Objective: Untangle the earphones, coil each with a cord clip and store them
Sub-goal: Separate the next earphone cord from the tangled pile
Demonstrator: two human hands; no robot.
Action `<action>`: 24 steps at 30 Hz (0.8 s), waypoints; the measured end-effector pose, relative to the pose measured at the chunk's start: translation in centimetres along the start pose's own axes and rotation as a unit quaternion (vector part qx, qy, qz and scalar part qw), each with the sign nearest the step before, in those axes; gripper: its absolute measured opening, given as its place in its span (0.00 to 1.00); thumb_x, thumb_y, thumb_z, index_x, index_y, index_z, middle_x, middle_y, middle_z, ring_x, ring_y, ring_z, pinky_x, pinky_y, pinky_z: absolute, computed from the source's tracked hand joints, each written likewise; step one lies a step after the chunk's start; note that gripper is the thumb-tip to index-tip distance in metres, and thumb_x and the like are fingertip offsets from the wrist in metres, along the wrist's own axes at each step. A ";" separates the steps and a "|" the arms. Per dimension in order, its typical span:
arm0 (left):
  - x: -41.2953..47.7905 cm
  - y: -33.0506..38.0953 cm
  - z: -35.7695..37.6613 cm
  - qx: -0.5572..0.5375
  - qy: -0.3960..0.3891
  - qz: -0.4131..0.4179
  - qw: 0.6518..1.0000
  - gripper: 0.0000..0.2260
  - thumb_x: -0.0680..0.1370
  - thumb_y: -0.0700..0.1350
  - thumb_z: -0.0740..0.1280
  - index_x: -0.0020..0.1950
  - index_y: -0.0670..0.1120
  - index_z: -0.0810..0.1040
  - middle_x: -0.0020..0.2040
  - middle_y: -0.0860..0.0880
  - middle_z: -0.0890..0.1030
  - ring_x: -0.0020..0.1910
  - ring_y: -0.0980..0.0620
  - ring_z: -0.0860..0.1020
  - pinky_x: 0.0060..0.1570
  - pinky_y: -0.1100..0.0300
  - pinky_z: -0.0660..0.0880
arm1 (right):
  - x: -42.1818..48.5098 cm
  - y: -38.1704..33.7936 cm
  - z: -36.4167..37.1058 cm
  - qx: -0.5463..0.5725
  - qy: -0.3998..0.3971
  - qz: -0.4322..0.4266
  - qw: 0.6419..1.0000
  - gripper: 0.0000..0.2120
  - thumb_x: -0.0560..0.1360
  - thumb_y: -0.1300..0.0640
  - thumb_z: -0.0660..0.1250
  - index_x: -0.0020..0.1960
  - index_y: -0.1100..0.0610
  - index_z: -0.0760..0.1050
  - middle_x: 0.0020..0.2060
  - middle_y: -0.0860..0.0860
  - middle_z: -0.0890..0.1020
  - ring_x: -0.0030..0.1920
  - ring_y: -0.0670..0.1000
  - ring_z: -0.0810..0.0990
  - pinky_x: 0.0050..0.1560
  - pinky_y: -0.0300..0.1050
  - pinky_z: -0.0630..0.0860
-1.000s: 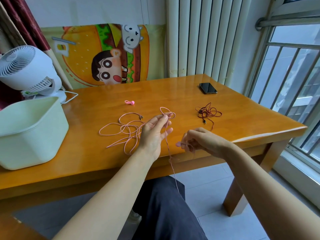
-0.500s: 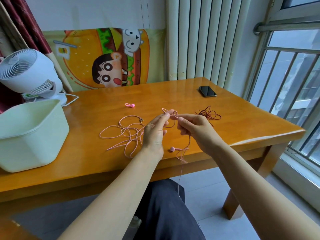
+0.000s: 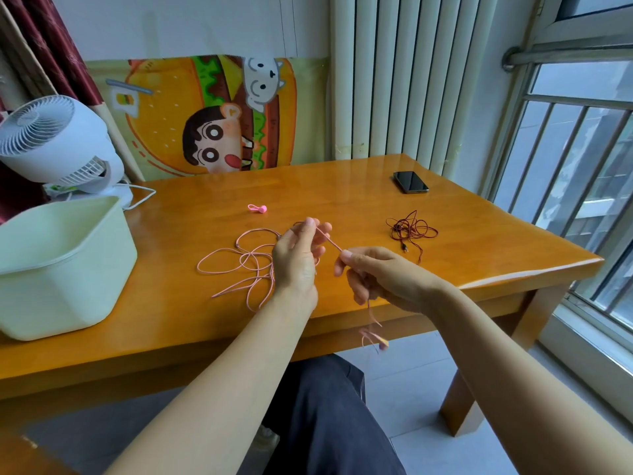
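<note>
I'm seeing the pink earphones (image 3: pixel 244 265) lying mostly as a loose tangle of loops on the wooden table (image 3: pixel 342 197), near the front edge, just left of the left hand (image 3: pixel 297 260). One strand is coming up out of the tangle and running taut between both hands, above the tabletop. Left hand is standing upright, fingers loosely extended, thumb and fingertips pinching the strand's upper end. Right hand (image 3: pixel 380 279) is sitting just beside it, thumb and index pinching the lower end of the same strand, other fingers curling under. A tail of pink cord is dangling below the right hand, past the table edge. It's blurred, so I can't tell what's on its end.

Pink cord clip (image 3: pixel 257 208) is lying alone on the table behind the tangle, not touching it. Dark red earphones (image 3: pixel 411 231) are sitting in a small bundle to the right, well apart from the pink set. Pale green bin (image 3: pixel 51 296) is standing on the table's left end, top open. Black phone (image 3: pixel 410 182) is lying flat near the far right corner. White fan (image 3: pixel 51 142) is standing behind the bin, cartoon poster (image 3: pixel 212 114) hanging on the wall behind the table
</note>
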State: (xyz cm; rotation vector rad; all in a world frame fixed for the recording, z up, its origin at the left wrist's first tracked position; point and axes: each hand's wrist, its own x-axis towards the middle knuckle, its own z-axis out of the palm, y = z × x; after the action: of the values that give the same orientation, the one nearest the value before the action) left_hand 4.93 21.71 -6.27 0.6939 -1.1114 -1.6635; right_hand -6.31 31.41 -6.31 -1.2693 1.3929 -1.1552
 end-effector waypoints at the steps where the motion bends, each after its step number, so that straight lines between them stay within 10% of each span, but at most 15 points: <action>1: 0.2 0.4 -0.2 -0.014 0.019 0.011 1.000 0.07 0.82 0.46 0.63 0.46 0.47 0.79 0.40 0.51 0.85 0.43 0.53 0.81 0.48 0.56 0.75 | -0.3 0.1 -0.3 0.011 -0.028 0.017 0.999 0.17 0.84 0.50 0.54 0.48 0.60 0.75 0.27 0.53 0.72 0.28 0.49 0.67 0.34 0.42 0.66; 4: 1.3 1.4 -1.0 -0.040 0.051 -0.004 0.998 0.12 0.83 0.50 0.59 0.54 0.44 0.79 0.45 0.48 0.86 0.46 0.51 0.84 0.52 0.55 0.77 | -0.8 0.6 -0.7 0.025 -0.042 0.035 0.998 0.16 0.84 0.53 0.54 0.47 0.61 0.75 0.28 0.53 0.71 0.25 0.47 0.62 0.28 0.39 0.66; 8: 0.4 0.3 -0.8 0.081 -0.171 -0.144 0.971 0.27 0.81 0.64 0.50 0.64 0.47 0.76 0.58 0.49 0.82 0.59 0.51 0.78 0.62 0.52 0.71 | 0.4 0.5 -0.1 0.069 0.090 -0.028 0.993 0.15 0.85 0.55 0.53 0.49 0.63 0.74 0.27 0.52 0.71 0.22 0.45 0.61 0.24 0.36 0.59; 13: -1.0 -1.5 0.3 0.183 -0.244 -0.020 0.952 0.15 0.85 0.48 0.55 0.63 0.46 0.78 0.52 0.49 0.82 0.50 0.54 0.78 0.52 0.58 0.72 | 0.7 0.0 0.1 0.037 0.103 -0.041 0.993 0.15 0.85 0.56 0.54 0.50 0.65 0.74 0.28 0.52 0.73 0.24 0.46 0.63 0.25 0.37 0.59; 18: -0.5 -0.9 0.3 0.088 -0.170 -0.002 0.982 0.14 0.85 0.45 0.54 0.46 0.45 0.76 0.46 0.46 0.85 0.43 0.51 0.81 0.41 0.61 0.73 | -0.5 0.3 -0.4 0.008 -0.011 0.012 1.000 0.16 0.84 0.53 0.54 0.50 0.62 0.76 0.35 0.55 0.79 0.31 0.49 0.74 0.31 0.37 0.71; 24: -0.1 0.4 0.3 -0.007 -0.065 -0.019 0.998 0.14 0.85 0.45 0.53 0.45 0.46 0.74 0.37 0.49 0.85 0.39 0.52 0.83 0.47 0.57 0.76 | -0.9 2.0 -0.6 -0.068 -0.267 0.118 0.954 0.13 0.82 0.56 0.60 0.57 0.61 0.80 0.54 0.59 0.82 0.56 0.58 0.79 0.66 0.59 0.71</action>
State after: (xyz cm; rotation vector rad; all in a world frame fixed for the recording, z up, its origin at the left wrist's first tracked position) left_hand 4.89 21.88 -5.85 0.6073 -1.1834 -1.7677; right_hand -7.13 32.43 -8.14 -1.3412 1.1812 -0.5033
